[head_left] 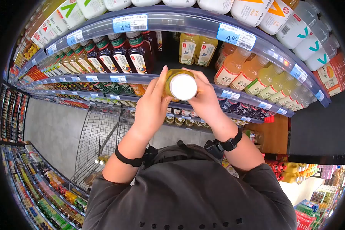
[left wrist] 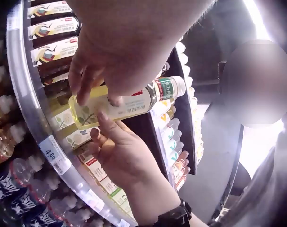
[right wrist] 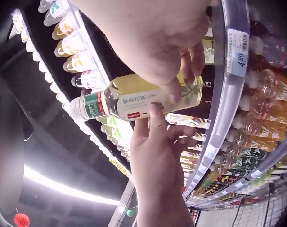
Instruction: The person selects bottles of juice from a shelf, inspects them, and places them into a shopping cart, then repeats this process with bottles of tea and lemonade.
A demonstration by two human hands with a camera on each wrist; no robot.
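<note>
A bottle of pale yellow drink with a white cap is held between both hands in front of the shelf, its cap toward the head camera. The left hand grips it from the left and the right hand from the right. In the left wrist view the bottle shows a green neck band and leafy label, with fingers curled on both sides. The right wrist view shows the bottle's printed label, with a thumb lying on it.
Two similar yellow bottles stand on the shelf behind, dark bottles to their left and orange and yellow ones to their right. A wire shopping cart with some bottles in it stands at lower left. Price tags line the shelf edge.
</note>
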